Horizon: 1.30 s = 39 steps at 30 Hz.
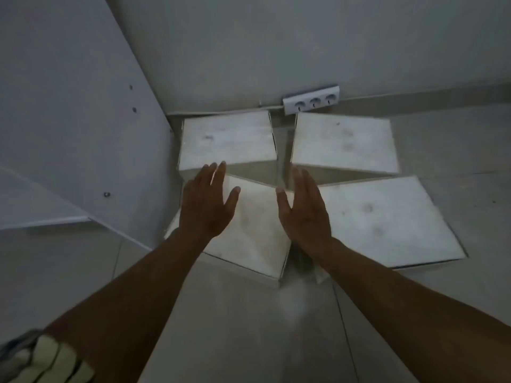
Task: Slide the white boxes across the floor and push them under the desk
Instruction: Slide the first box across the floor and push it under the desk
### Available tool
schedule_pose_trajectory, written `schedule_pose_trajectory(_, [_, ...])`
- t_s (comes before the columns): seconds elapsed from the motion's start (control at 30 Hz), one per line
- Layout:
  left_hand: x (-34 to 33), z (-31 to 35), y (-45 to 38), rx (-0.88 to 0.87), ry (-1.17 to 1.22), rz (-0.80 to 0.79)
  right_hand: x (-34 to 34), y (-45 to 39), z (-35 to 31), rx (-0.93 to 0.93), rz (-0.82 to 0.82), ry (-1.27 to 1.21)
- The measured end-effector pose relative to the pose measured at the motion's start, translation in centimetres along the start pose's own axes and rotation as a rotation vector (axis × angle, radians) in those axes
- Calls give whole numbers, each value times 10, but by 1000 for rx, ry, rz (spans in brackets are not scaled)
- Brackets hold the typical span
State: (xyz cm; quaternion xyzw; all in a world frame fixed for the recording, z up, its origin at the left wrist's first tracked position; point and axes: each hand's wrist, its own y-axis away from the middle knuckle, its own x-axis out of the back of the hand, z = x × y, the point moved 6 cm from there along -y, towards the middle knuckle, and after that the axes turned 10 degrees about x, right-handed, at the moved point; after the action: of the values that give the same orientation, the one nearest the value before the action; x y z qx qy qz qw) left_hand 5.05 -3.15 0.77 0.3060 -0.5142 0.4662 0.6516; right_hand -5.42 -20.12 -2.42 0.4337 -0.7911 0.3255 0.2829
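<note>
Both forearms reach from the near edge over the tiled floor. Four white boxes sit in two rows by the wall, beside the desk panel. Left hand and right hand hover flat, fingers spread, holding nothing, above the near-left box. A three-socket strip lies by the wall. No writing is readable.

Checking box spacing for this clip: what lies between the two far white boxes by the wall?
In the head view, only a narrow strip of bare floor separates the far left box from the far right box; the power strip sits behind the gap.
</note>
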Motion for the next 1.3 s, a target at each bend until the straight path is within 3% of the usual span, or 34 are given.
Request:
schedule_pose_trajectory(0.17, [-38, -35, 4, 36, -50, -41, -40, 30, 31, -191, -2, -112])
schedule_pose_trajectory(0.47, [-69, -87, 8, 236, -53, -35, -75, 48, 46, -290, 45, -188])
schedule_pose_trajectory(0.7, [-80, -116, -9, 512, 133, -215, -89, 57, 55, -524, 109, -385])
schedule_pose_trajectory(1.03, [-78, -124, -19, 560, 159, -205, -87, 55, 57, -503, 179, -545])
schedule_pose_trajectory(1.3, [-62, -118, 11, 581, 115, -164, -67, 61, 58, -467, 63, -485])
